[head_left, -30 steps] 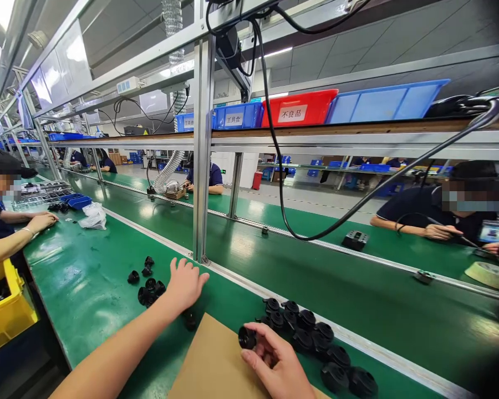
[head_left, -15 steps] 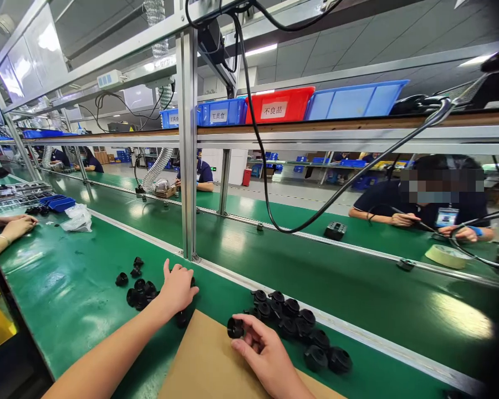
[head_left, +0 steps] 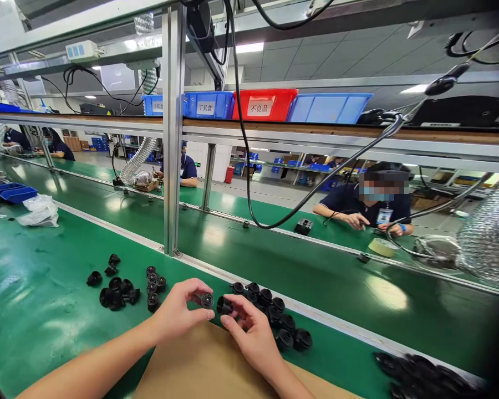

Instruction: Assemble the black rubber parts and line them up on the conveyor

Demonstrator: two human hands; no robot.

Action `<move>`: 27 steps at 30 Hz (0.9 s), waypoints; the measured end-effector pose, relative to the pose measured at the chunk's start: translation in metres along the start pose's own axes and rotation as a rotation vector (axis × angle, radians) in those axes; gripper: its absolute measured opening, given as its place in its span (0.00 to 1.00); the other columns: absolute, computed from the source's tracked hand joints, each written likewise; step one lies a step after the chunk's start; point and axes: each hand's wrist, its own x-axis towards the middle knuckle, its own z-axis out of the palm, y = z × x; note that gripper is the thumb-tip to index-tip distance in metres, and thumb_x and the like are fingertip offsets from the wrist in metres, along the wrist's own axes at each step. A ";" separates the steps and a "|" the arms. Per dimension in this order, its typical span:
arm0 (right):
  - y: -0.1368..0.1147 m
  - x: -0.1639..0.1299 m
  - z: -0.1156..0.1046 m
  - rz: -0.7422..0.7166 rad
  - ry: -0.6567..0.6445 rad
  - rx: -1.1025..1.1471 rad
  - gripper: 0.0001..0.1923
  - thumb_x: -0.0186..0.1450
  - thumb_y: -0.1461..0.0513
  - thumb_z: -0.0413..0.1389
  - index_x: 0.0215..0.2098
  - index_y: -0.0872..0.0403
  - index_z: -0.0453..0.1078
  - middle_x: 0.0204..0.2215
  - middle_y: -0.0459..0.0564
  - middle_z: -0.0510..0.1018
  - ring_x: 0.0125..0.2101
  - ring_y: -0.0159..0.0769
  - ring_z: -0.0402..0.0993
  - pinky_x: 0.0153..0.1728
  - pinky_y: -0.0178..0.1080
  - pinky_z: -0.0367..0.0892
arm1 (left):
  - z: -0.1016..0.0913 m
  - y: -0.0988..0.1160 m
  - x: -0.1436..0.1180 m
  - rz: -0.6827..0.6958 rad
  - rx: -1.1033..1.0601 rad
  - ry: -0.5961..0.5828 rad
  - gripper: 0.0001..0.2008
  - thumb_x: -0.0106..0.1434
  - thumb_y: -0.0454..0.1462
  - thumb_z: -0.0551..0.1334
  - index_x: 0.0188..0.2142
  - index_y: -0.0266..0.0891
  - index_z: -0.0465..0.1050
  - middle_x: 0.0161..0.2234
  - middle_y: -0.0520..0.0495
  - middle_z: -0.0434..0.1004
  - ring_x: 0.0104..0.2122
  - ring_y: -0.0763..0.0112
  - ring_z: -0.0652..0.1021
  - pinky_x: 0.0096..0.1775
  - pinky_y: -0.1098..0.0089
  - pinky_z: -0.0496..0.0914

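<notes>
My left hand (head_left: 183, 311) pinches a small round black plastic part (head_left: 207, 300) whose ringed face shows. Close by on the right, my right hand (head_left: 249, 330) grips a black cup-shaped part (head_left: 223, 305) between thumb and fingers. The two parts face each other with a small gap between them. Both hands are above the far end of a brown cardboard sheet (head_left: 199, 360). Left of my left hand sit several small black parts (head_left: 152, 288) in a short cluster. Behind my right hand stand rows of black parts (head_left: 276, 316).
Another heap of black parts (head_left: 116, 292) lies farther left on the green bench (head_left: 58, 310). More dark parts (head_left: 424, 374) are at the lower right. A metal post (head_left: 172, 133) rises beyond my hands, and a black cable (head_left: 249, 194) hangs down. Across the bench, a person (head_left: 366, 205) works.
My left hand has moved right from the small parts on the bench and now holds one beside the right hand's part. The view has shifted right.
</notes>
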 end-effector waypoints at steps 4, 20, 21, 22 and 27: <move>-0.009 0.001 -0.004 -0.086 0.011 -0.051 0.18 0.70 0.52 0.63 0.54 0.50 0.78 0.45 0.54 0.79 0.36 0.40 0.74 0.28 0.35 0.69 | 0.008 -0.004 -0.004 -0.027 0.010 0.006 0.17 0.58 0.36 0.70 0.49 0.42 0.83 0.43 0.46 0.78 0.44 0.61 0.77 0.47 0.66 0.72; -0.007 -0.001 -0.002 -0.152 -0.045 -0.140 0.15 0.71 0.56 0.62 0.56 0.47 0.78 0.42 0.51 0.77 0.34 0.38 0.74 0.27 0.35 0.69 | 0.018 -0.021 -0.009 0.046 0.014 -0.048 0.21 0.66 0.36 0.65 0.57 0.46 0.80 0.50 0.45 0.78 0.49 0.58 0.77 0.53 0.63 0.71; -0.007 -0.001 -0.002 -0.152 -0.049 -0.139 0.15 0.71 0.56 0.62 0.55 0.47 0.78 0.42 0.52 0.77 0.34 0.38 0.74 0.27 0.35 0.69 | 0.018 -0.021 -0.009 0.053 0.012 -0.047 0.21 0.66 0.36 0.65 0.58 0.47 0.80 0.51 0.45 0.78 0.50 0.59 0.77 0.53 0.63 0.71; -0.008 -0.001 -0.002 -0.155 -0.054 -0.139 0.15 0.71 0.56 0.62 0.55 0.47 0.78 0.43 0.52 0.77 0.34 0.38 0.74 0.27 0.35 0.69 | 0.018 -0.020 -0.009 0.062 0.010 -0.048 0.21 0.67 0.36 0.64 0.58 0.47 0.80 0.51 0.45 0.78 0.51 0.59 0.77 0.53 0.64 0.71; -0.012 -0.001 -0.004 -0.189 -0.080 -0.158 0.15 0.72 0.58 0.61 0.56 0.47 0.77 0.44 0.52 0.78 0.34 0.39 0.75 0.28 0.36 0.70 | 0.018 -0.016 -0.009 0.085 0.000 -0.082 0.20 0.70 0.36 0.63 0.59 0.48 0.79 0.52 0.45 0.78 0.52 0.59 0.77 0.55 0.64 0.70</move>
